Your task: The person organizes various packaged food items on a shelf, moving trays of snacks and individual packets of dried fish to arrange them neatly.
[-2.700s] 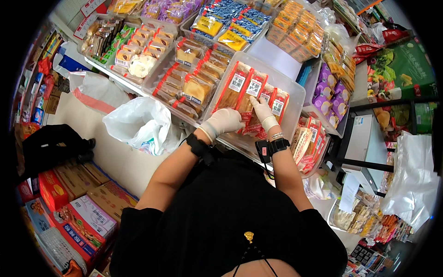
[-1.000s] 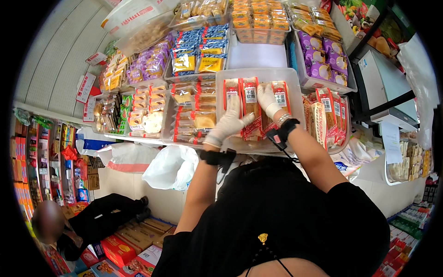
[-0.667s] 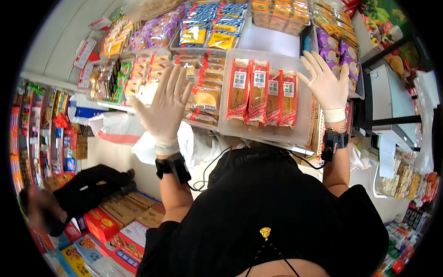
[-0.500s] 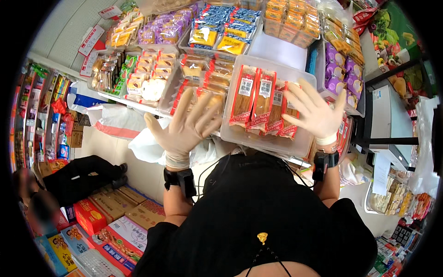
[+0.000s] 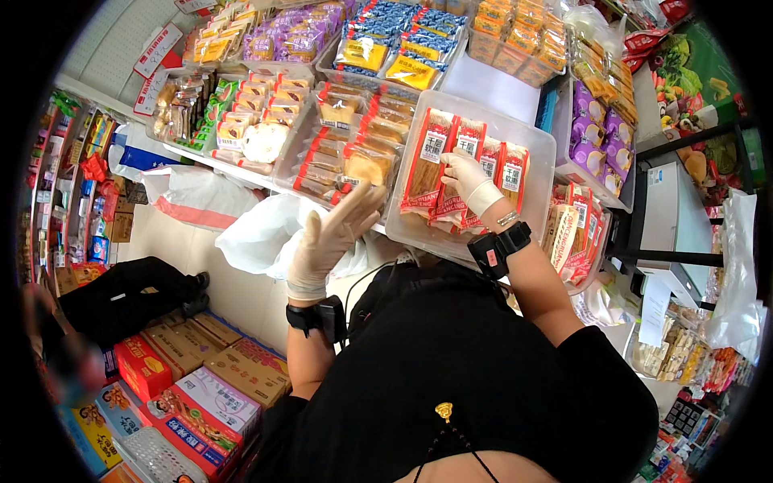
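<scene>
A clear plastic bin (image 5: 541,153) in front of me holds several long packets of brown layered pastry (image 5: 427,161) in clear film with red edges. My right hand (image 5: 473,183), in a pale glove, reaches into this bin. Its fingers are bent and close together on a middle pastry packet; the fingertips are partly hidden. To the left, my gloved left hand (image 5: 326,245) hovers with outstretched fingers and holds nothing. It is nearest the neighbouring bin of red-trimmed bread packets (image 5: 366,161). Both wrists carry black strapped devices.
Bins of blue-and-yellow packets (image 5: 403,44), purple packets (image 5: 592,121) and orange packets (image 5: 519,36) line the display. Another bin of red packets (image 5: 573,229) stands low right. White plastic bags (image 5: 262,229) hang left. Cartons (image 5: 205,402) and a person in black (image 5: 133,302) are lower left.
My right hand has moved left and down from spread fingers above the bin to bent fingers on a pastry packet. My left hand has dropped slightly and turned, its fingers closer together.
</scene>
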A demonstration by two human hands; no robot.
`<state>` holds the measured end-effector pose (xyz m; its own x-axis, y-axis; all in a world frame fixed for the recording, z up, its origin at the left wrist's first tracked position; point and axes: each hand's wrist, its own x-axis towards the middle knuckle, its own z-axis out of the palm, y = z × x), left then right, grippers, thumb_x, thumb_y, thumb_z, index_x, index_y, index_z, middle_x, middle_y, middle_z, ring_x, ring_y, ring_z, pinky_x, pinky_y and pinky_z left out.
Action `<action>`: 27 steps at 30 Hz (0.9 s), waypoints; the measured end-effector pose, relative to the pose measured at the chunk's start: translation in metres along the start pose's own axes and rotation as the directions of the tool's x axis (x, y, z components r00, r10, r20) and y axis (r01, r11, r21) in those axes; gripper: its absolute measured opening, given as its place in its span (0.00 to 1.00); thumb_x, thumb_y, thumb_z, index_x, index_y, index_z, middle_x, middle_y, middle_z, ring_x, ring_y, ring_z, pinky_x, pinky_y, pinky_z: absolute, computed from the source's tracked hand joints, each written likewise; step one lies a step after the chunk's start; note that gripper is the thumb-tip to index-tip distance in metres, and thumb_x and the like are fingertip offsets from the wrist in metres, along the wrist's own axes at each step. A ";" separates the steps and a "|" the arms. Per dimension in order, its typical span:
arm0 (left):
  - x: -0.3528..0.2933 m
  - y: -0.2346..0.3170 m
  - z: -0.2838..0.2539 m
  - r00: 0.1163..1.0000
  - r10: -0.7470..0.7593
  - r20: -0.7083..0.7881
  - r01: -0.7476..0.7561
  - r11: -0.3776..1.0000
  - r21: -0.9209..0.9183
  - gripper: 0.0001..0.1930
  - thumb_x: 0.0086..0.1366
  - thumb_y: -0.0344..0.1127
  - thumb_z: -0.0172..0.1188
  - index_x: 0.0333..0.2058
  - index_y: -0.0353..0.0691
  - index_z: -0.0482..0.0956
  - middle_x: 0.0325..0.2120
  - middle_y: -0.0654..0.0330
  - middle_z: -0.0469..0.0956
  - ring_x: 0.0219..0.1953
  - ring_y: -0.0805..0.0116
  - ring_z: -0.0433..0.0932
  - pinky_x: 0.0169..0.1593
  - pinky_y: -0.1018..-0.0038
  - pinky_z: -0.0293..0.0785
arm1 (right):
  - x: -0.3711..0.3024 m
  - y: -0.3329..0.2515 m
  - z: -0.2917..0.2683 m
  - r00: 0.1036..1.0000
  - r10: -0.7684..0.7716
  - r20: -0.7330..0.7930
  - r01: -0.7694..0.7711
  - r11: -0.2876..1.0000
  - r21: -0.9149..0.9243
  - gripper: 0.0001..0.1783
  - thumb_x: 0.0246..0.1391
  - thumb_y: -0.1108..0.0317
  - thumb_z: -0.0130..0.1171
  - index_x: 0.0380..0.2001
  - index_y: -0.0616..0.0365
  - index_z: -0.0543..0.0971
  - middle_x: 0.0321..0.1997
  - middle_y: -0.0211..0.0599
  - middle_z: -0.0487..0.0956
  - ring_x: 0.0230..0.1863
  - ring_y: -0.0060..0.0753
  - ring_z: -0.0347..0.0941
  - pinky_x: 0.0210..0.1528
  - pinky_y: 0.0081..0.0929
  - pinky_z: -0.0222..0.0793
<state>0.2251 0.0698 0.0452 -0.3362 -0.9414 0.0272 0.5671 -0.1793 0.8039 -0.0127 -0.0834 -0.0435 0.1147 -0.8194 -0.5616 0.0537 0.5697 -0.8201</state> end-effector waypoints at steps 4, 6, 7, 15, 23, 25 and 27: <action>0.012 -0.009 -0.009 0.888 -0.274 -0.369 0.407 0.842 0.354 0.28 0.66 0.51 0.48 0.58 0.38 0.64 0.35 0.56 0.79 0.37 0.71 0.78 0.44 0.74 0.71 | -0.008 0.000 0.002 0.999 0.015 -0.030 -0.011 0.993 0.120 0.29 0.54 0.70 0.51 0.59 0.65 0.59 0.49 0.42 0.70 0.49 0.37 0.67 0.49 0.32 0.67; 0.030 -0.015 0.002 0.896 -0.167 -0.411 0.403 0.693 0.597 0.22 0.67 0.46 0.47 0.55 0.41 0.69 0.32 0.57 0.80 0.33 0.70 0.78 0.39 0.73 0.72 | -0.007 0.000 -0.007 1.000 -0.011 -0.002 0.012 0.993 0.114 0.28 0.54 0.70 0.51 0.59 0.65 0.60 0.49 0.41 0.71 0.48 0.35 0.68 0.48 0.31 0.68; 0.039 -0.017 0.008 0.900 -0.105 -0.423 0.398 0.595 0.699 0.20 0.67 0.44 0.46 0.53 0.43 0.72 0.30 0.57 0.80 0.31 0.69 0.79 0.37 0.72 0.72 | -0.009 -0.003 -0.007 0.999 -0.027 0.018 0.025 0.994 0.107 0.28 0.55 0.70 0.51 0.58 0.65 0.60 0.49 0.40 0.72 0.48 0.34 0.68 0.47 0.31 0.68; 0.068 0.083 0.086 0.944 0.081 -0.319 0.295 0.224 0.929 0.19 0.60 0.42 0.54 0.50 0.48 0.74 0.28 0.49 0.78 0.30 0.55 0.78 0.36 0.68 0.72 | -0.055 -0.012 -0.049 0.966 -0.255 -0.047 0.253 0.967 -0.035 0.26 0.58 0.63 0.50 0.57 0.65 0.64 0.50 0.37 0.74 0.44 0.29 0.73 0.46 0.26 0.68; 0.104 -0.068 0.103 0.902 0.060 0.427 -0.432 0.098 0.897 0.07 0.50 0.37 0.54 0.21 0.45 0.79 0.19 0.54 0.77 0.25 0.52 0.77 0.31 0.63 0.74 | -0.079 -0.001 -0.097 0.979 -0.201 0.039 0.204 0.937 -0.284 0.11 0.59 0.63 0.50 0.36 0.60 0.76 0.26 0.22 0.71 0.26 0.16 0.64 0.29 0.16 0.60; 0.083 -0.064 0.135 0.848 -0.326 0.417 -0.317 0.320 0.893 0.12 0.51 0.38 0.52 0.30 0.44 0.82 0.25 0.53 0.80 0.30 0.54 0.79 0.32 0.62 0.73 | -0.091 -0.002 -0.085 0.996 -0.073 0.048 0.081 0.980 -0.184 0.09 0.59 0.61 0.51 0.30 0.54 0.73 0.17 0.17 0.63 0.16 0.10 0.53 0.17 0.11 0.49; 0.065 -0.082 0.126 0.807 -0.449 0.383 -0.171 0.443 0.880 0.17 0.51 0.40 0.55 0.40 0.48 0.81 0.27 0.50 0.80 0.34 0.55 0.79 0.38 0.62 0.74 | -0.100 0.005 -0.078 1.000 -0.028 0.013 0.030 0.987 -0.160 0.11 0.58 0.60 0.52 0.33 0.56 0.72 0.16 0.17 0.62 0.16 0.11 0.55 0.17 0.12 0.52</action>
<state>0.0625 0.0592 0.0561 -0.8143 -0.5696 -0.1117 -0.3529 0.3331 0.8744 -0.1010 -0.0040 0.0000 0.1260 -0.8341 -0.5370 -0.1022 0.5275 -0.8434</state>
